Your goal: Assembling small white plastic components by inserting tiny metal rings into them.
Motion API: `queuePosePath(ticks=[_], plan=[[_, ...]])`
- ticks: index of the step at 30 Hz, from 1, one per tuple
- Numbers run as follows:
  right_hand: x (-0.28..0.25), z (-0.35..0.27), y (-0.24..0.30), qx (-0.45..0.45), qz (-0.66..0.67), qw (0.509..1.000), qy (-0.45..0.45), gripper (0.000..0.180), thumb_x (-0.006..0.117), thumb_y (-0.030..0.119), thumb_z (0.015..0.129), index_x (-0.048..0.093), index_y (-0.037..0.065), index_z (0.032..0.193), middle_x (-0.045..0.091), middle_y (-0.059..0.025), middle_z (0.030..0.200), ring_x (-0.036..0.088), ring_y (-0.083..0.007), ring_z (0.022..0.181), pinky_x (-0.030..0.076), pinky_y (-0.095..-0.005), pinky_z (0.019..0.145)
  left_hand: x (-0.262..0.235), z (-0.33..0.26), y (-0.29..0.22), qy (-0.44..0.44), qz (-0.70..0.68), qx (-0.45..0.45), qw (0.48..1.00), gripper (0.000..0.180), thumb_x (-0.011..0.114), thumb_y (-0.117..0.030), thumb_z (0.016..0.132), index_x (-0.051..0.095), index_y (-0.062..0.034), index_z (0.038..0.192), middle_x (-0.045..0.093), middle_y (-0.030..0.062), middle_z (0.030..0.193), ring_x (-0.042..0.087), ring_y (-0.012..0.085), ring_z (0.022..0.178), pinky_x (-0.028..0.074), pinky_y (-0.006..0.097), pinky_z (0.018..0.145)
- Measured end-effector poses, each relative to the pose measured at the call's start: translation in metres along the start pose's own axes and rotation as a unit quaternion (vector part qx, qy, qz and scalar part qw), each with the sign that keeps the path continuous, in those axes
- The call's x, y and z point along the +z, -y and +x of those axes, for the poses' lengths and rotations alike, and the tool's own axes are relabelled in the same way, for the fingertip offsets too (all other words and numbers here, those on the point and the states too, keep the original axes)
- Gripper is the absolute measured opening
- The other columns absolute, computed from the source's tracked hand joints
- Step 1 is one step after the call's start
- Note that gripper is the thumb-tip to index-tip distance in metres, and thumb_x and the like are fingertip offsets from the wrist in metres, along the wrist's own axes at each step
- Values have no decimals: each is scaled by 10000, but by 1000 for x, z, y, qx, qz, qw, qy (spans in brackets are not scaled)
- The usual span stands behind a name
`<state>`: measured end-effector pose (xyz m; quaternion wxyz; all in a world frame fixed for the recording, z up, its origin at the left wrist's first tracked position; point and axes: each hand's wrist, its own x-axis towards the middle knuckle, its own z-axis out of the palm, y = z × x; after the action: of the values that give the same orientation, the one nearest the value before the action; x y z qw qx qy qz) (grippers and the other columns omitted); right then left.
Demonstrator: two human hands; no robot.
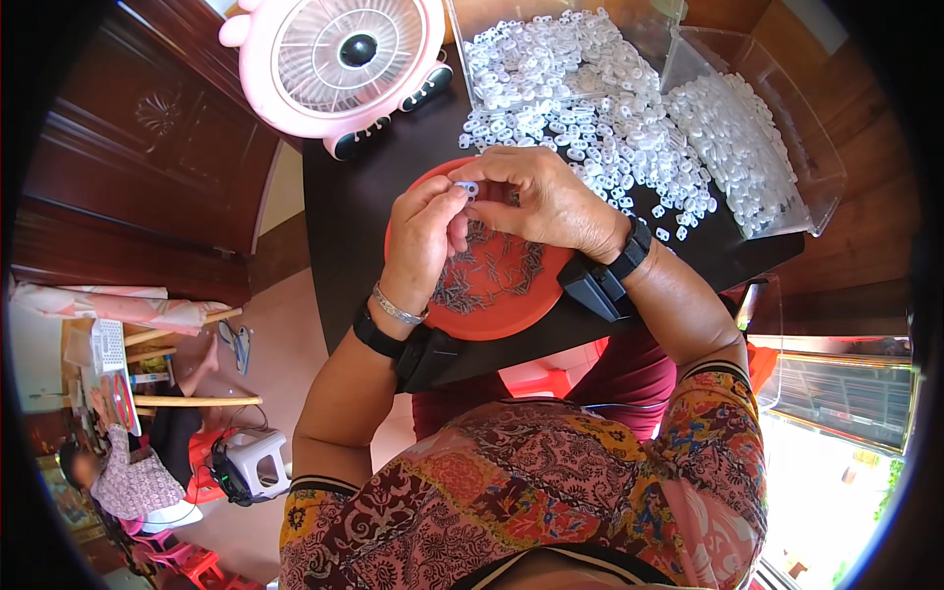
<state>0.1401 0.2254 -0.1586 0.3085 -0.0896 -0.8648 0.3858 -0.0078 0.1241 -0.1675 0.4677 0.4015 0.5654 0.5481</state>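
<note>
Over an orange-red round tray [551, 285], my two hands meet at a small white plastic clip with holes [470, 188]. My left hand [425, 231] pinches the clip from the left between thumb and fingertips. From the right, my right hand [546, 197] curls round with its thumb and forefinger closed at the same clip; whether it also holds a pin is hidden. Below them, many thin grey metal pins or screws [487, 270] lie scattered in the tray. A large heap of similar white clips [629, 138] spreads just beyond my right hand.
A pink fan [339, 59] stands at the far left of the dark table [344, 216]. A clear plastic bin [762, 147] of white clips lies at the right, another clear container [462, 49] behind the heap. Another person [138, 477] sits at the lower left, near a white stool [258, 464].
</note>
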Motion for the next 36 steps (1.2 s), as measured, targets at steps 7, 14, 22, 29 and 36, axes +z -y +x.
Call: queuePosePath(ticks=[7, 14, 22, 29, 36], plan=[[16, -3, -2, -47, -99, 992, -56, 362, 742, 84, 725, 632, 17, 1063, 661, -133, 908, 659, -289, 784, 532, -333, 679, 1, 1, 7, -22, -41, -3, 999, 239, 518, -211, 898, 620, -14, 811, 561, 16, 601, 511, 79, 474, 382, 192, 425], [16, -2, 1, -30, -94, 994, -51, 251, 680, 113, 771, 616, 24, 996, 641, -156, 829, 628, -349, 774, 516, -397, 664, -1, 2, 8, -18, -74, 7, 997, 259, 507, -206, 896, 618, -6, 774, 582, 42, 614, 535, 98, 478, 407, 195, 437], [13, -4, 5, -17, -112, 993, -29, 134, 642, 139, 834, 624, 35, 916, 636, -138, 758, 634, -321, 688, 513, -364, 612, 1, -2, 4, 0, -68, 7, 998, 289, 490, -214, 901, 629, 1, 767, 574, 48, 604, 526, 104, 467, 405, 199, 437], [15, -3, -2, -22, -76, 996, -49, 176, 643, 129, 837, 657, 38, 987, 664, -137, 814, 653, -314, 730, 524, -345, 640, -2, 0, 10, -2, -95, 3, 996, 274, 469, -235, 909, 609, -9, 843, 588, 55, 662, 553, 121, 543, 419, 221, 497], [21, -3, 0, -57, -101, 992, -55, 369, 681, 109, 811, 597, -5, 1151, 645, -173, 1037, 666, -320, 829, 543, -338, 708, -5, 5, 11, 21, -137, 13, 990, 215, 461, -211, 905, 570, -25, 911, 602, 54, 719, 579, 130, 634, 437, 236, 566]])
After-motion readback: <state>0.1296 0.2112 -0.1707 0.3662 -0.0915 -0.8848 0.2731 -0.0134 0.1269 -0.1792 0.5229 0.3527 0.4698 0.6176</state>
